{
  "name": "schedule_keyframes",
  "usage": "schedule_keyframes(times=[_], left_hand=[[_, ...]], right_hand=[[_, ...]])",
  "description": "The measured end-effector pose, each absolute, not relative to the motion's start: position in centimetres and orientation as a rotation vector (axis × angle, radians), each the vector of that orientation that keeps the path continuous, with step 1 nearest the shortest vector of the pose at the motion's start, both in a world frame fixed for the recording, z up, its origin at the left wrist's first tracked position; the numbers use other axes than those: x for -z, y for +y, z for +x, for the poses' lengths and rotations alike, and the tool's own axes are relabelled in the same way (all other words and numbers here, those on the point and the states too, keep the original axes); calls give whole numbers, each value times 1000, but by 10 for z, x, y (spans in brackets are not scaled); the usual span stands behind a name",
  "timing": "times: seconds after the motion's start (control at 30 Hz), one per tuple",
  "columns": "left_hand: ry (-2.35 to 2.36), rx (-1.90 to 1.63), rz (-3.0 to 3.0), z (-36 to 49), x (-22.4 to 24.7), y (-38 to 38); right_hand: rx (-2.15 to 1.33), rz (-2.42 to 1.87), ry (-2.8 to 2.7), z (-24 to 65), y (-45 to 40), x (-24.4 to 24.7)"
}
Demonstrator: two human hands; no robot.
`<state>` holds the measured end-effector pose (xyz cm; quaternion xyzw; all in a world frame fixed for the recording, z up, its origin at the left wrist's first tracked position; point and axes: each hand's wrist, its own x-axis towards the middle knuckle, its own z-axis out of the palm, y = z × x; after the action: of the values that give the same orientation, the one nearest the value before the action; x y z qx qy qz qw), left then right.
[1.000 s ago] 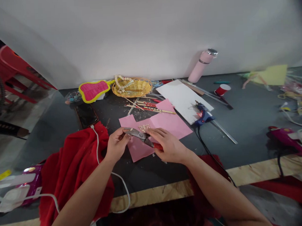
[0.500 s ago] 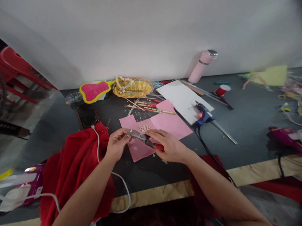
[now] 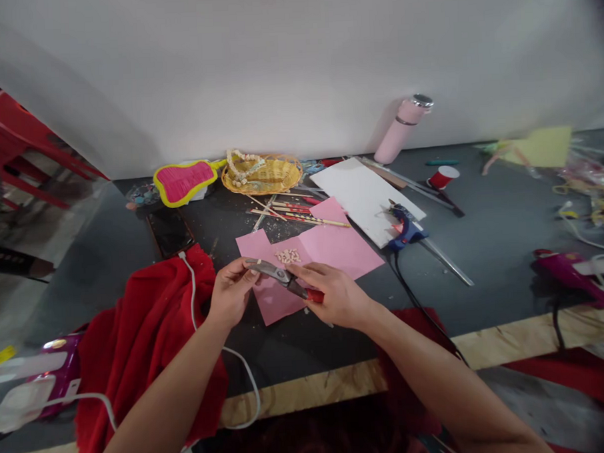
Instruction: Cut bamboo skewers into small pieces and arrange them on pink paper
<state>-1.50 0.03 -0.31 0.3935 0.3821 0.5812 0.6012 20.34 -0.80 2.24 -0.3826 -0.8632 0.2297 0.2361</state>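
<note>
My right hand (image 3: 338,295) is wrapped round the red handles of a pair of pruning shears (image 3: 280,274). Their grey blades point left, toward my left hand (image 3: 232,293). The fingers of that hand are pinched at the blade tips, where a small pale piece (image 3: 258,261) shows; most of what they hold is hidden. Below the shears lies a folded pink paper sheet (image 3: 340,248) with a little heap of cut pale bits (image 3: 288,256) on it. Behind the paper, several thin sticks (image 3: 296,213) with red and pale parts lie loosely together.
A wicker basket (image 3: 280,174), a pink-and-yellow paddle shape (image 3: 185,183) and a pink bottle (image 3: 402,130) stand along the wall. The blue glue gun (image 3: 406,228) rests by a white board (image 3: 363,190), its black cord trailing. Red cloth (image 3: 146,327) and a phone (image 3: 171,232) lie left.
The shears' handles look closer together in my right hand than before. My left hand keeps its pinch at the blade tips. The whole view has shifted slightly.
</note>
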Motion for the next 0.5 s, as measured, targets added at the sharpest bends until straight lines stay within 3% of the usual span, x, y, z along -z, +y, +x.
schedule_keyframes(times=[0.5], left_hand=[[1087, -1315, 1151, -12, 5, 0]], right_hand=[[-485, -1164, -2408, 207, -2, -20]])
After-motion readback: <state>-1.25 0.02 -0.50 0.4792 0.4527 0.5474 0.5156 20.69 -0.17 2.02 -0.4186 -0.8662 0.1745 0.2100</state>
